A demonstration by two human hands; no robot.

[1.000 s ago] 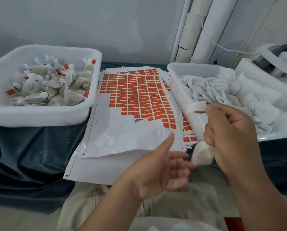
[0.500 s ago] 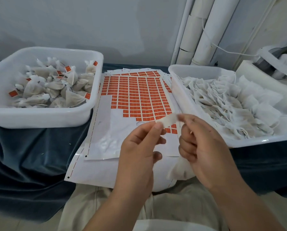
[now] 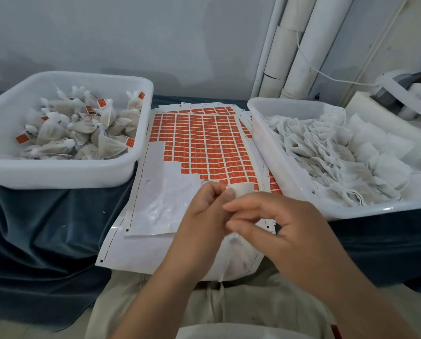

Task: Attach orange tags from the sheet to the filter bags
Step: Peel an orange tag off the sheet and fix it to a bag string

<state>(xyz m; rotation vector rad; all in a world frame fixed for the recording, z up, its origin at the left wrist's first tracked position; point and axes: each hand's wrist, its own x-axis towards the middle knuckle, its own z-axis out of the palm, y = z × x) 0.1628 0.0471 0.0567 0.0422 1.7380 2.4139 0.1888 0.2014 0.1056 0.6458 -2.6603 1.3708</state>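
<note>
A sheet of orange tags (image 3: 204,140) lies between two white tubs, its near left part peeled bare. My left hand (image 3: 204,216) pinches the top of a white filter bag (image 3: 241,188) just above the sheet's near edge. My right hand (image 3: 283,231) lies against it with curled fingers touching the same bag, whose body (image 3: 238,258) hangs below the hands, mostly hidden. The left tub (image 3: 65,172) holds several filled bags (image 3: 82,128) with orange tags on them. The right tub (image 3: 290,111) holds several empty flat filter bags (image 3: 331,155).
Dark blue cloth (image 3: 45,228) covers the table under the tubs. White pipes (image 3: 300,45) run up the wall behind. A white machine with a dark roller (image 3: 405,94) stands at the far right. My lap in beige fabric (image 3: 216,302) fills the near edge.
My right hand brought a bag from the right tub to the middle. My left hand rose and took hold of the bag's top. Both hands have now closed together over the sheet.
</note>
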